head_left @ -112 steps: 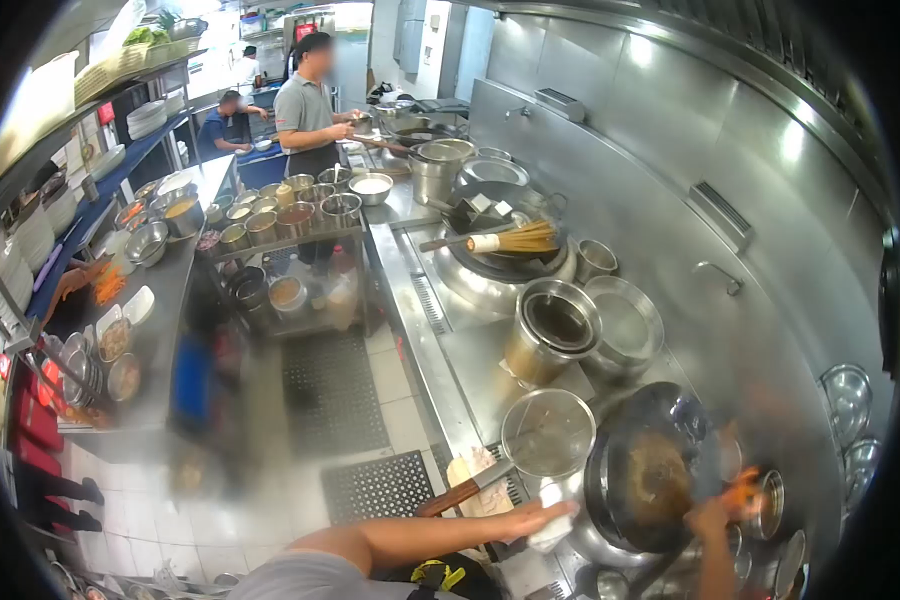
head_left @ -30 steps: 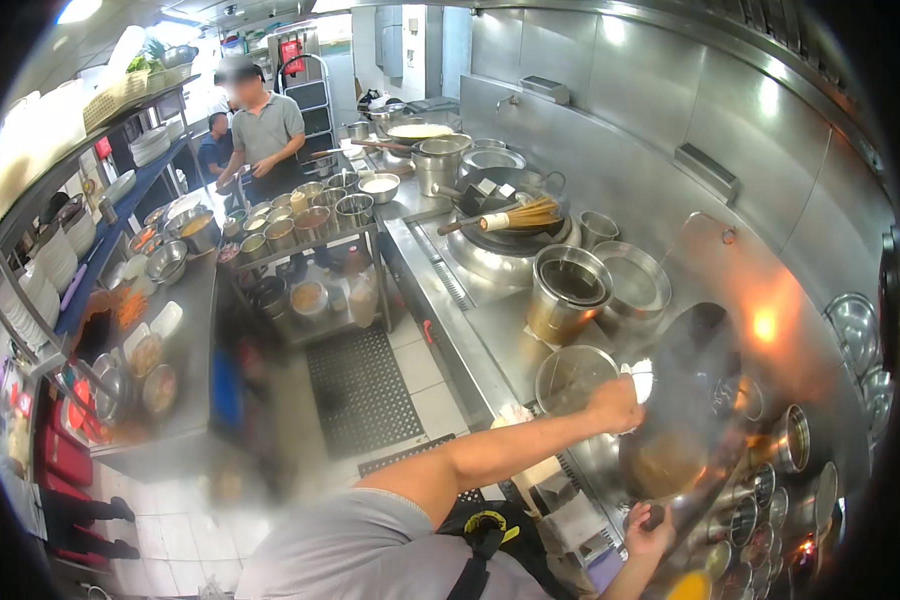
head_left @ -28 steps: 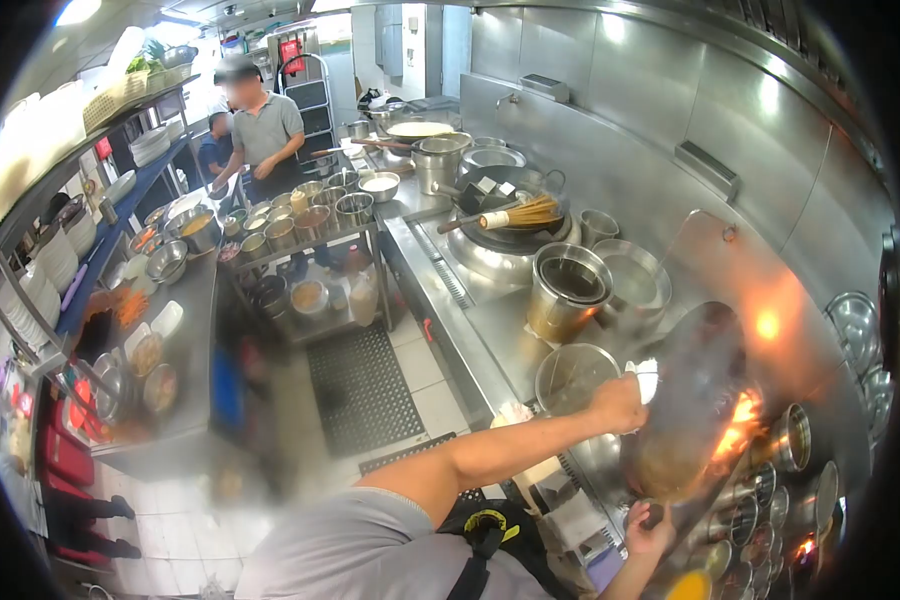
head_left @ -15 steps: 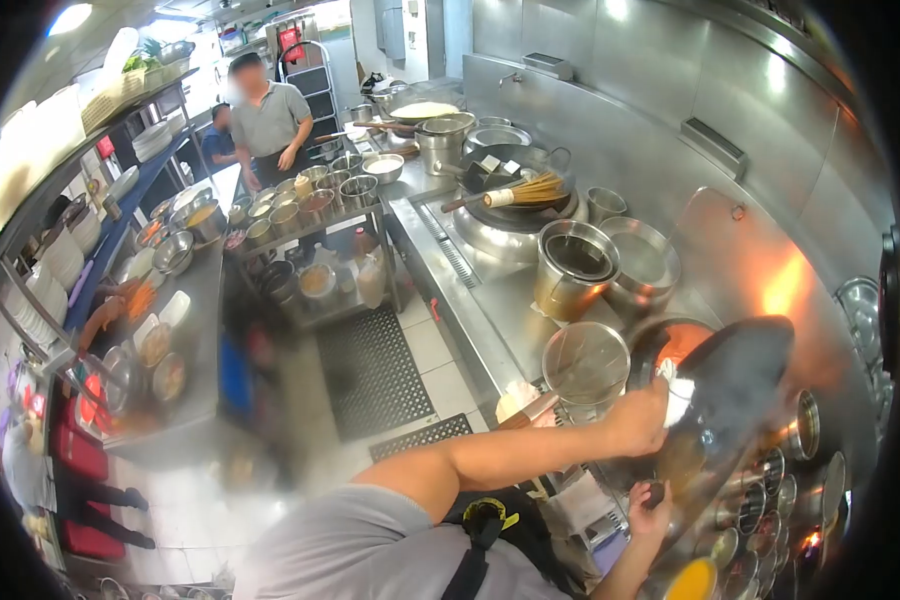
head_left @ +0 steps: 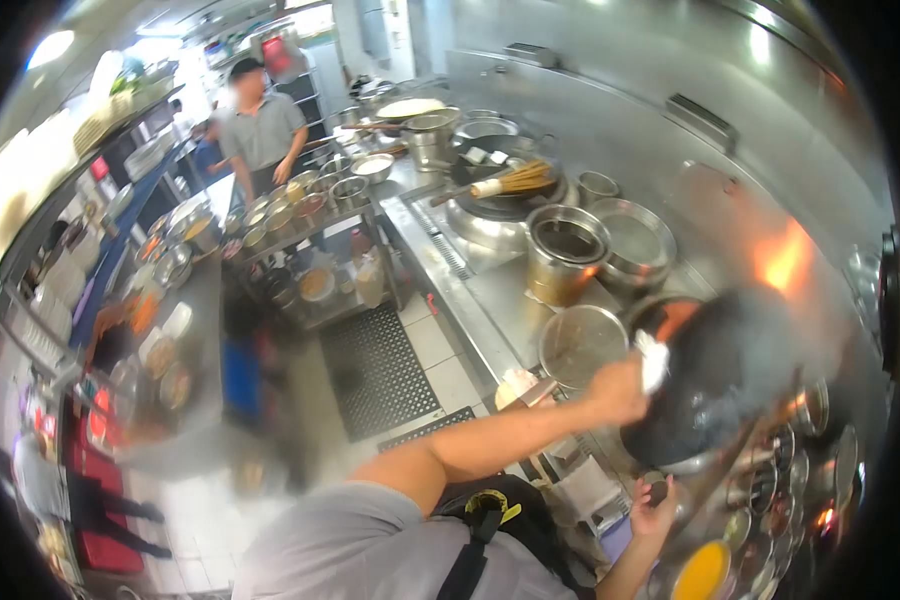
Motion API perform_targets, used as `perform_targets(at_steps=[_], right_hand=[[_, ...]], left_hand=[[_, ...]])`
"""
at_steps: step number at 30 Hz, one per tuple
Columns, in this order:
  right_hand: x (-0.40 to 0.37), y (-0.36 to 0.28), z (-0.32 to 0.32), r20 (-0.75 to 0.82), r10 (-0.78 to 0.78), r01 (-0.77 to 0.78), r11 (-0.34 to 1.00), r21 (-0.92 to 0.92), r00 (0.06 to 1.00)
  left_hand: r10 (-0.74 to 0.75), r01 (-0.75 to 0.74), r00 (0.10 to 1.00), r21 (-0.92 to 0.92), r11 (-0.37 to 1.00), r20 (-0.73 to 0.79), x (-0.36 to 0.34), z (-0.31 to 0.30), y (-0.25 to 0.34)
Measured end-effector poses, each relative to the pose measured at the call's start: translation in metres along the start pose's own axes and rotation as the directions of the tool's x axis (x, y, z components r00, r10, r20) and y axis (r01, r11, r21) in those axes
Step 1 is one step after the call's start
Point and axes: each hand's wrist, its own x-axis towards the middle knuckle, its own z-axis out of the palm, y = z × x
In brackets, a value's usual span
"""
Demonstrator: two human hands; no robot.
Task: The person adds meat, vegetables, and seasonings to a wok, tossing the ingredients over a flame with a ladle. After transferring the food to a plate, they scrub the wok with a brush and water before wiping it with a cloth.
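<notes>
A white cloth (head_left: 653, 362) is bunched at the near edge of a large dark wok (head_left: 715, 385), and my left hand (head_left: 620, 392) is closed around the cloth at that edge. Smoke hangs over the wok and blurs its contents. Lower down, my right hand (head_left: 653, 508) has its fingers wrapped round the dark rounded end of a handle; the tool's far end is hard to make out. Orange flame (head_left: 782, 258) rises behind the wok.
A round strainer (head_left: 582, 347) lies left of the wok. Beyond stand a steel pot (head_left: 567, 250) and a bamboo brush (head_left: 515, 181) on another wok. Yellow liquid fills a container (head_left: 701, 571) near my right hand. A person (head_left: 262, 130) stands at the far counter.
The wok has moved down and left, and looks less steeply tilted. My left hand has shifted left with the cloth. More smoke covers the wok.
</notes>
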Motion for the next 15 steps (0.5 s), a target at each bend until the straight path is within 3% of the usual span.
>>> perform_targets(at_steps=[1, 2, 3, 4, 5, 7, 8, 11, 12, 14, 15], right_hand=[[-0.012, 0.002, -0.006, -0.007, -0.004, 0.004, 0.999, 0.041, 1.0], [-0.013, 0.008, -0.017, -0.103, -0.276, 0.278, 0.961, 0.002, 0.955], [-0.021, 0.011, -0.027, -0.065, -0.291, 0.283, 0.954, -0.101, 0.955], [-0.029, 0.013, -0.04, -0.016, -0.299, 0.289, 0.935, -0.207, 0.954], [-0.031, 0.012, -0.056, 0.033, -0.301, 0.295, 0.901, -0.318, 0.953], [-0.009, 0.007, -0.099, 0.076, -0.426, 0.389, 0.722, -0.572, 0.902], [-0.021, 0.023, -0.09, 0.028, -0.592, 0.439, 0.564, -0.699, 0.805], [-0.013, 0.029, -0.103, 0.192, -0.672, 0.477, 0.268, -0.837, 0.715], [0.033, 0.007, -0.15, 0.408, -0.754, 0.523, -0.101, -0.846, 0.515], [-0.02, 0.038, -0.079, 0.327, -0.753, 0.478, -0.018, -0.878, 0.571], [-0.015, 0.038, -0.09, 0.35, -0.789, 0.444, -0.11, -0.889, 0.505]], left_hand=[[-0.027, 0.027, 1.0, 0.003, 1.0, 0.01, 0.011, -0.004, -0.002], [-0.012, 0.012, 1.0, -0.01, 1.0, 0.029, 0.024, 0.005, -0.014], [0.006, -0.005, 0.999, -0.02, 1.0, 0.035, 0.038, 0.012, -0.027], [-0.172, 0.173, 0.984, -0.029, 0.984, 0.051, 0.046, 0.019, -0.029], [-0.23, 0.232, 0.972, -0.058, 0.971, 0.036, 0.05, 0.028, -0.03], [-0.363, 0.362, 0.932, -0.129, 0.923, 0.019, 0.048, 0.057, -0.036], [-0.377, 0.375, 0.926, -0.193, 0.907, 0.028, 0.045, 0.077, -0.046], [-0.486, 0.485, 0.867, -0.404, 0.776, 0.108, 0.034, 0.123, -0.044], [-0.529, 0.532, 0.835, -0.472, 0.703, 0.153, 0.032, 0.136, -0.039], [-0.526, 0.465, 0.85, -0.461, 0.756, -0.005, 0.037, 0.17, -0.045], [-0.515, 0.441, 0.855, -0.441, 0.782, -0.058, 0.031, 0.188, -0.045]])
